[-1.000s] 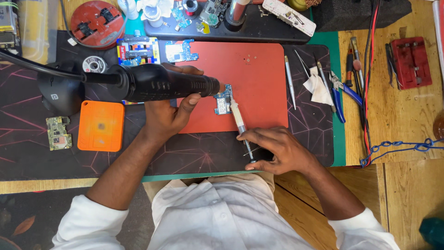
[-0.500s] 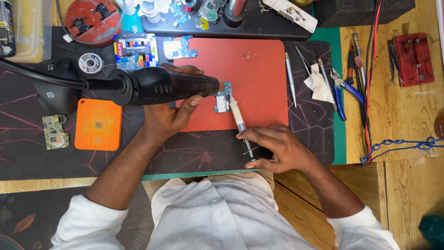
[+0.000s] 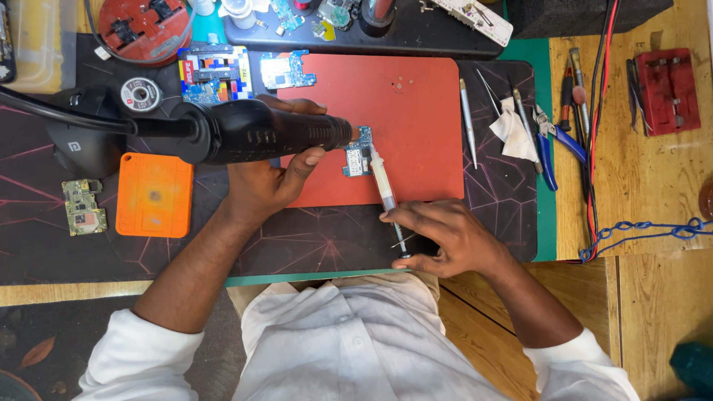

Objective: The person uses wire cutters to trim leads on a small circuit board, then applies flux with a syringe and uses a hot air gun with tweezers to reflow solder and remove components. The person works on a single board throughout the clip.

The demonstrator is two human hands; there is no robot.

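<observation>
My left hand grips a black hot-air gun, held level with its nozzle pointing right at a small blue circuit board. The board lies on a red heat mat. My right hand holds a clear syringe by its plunger end, and the syringe tip touches the board's right edge. A black hose runs left from the gun.
An orange pad and a green circuit board lie at left. Another blue board sits above the mat. Tweezers, blue pliers, white tissue, a solder spool and a red jig are around.
The view has shifted slightly. Both hands, the hot-air gun and the syringe stay in the same pose at the board.
</observation>
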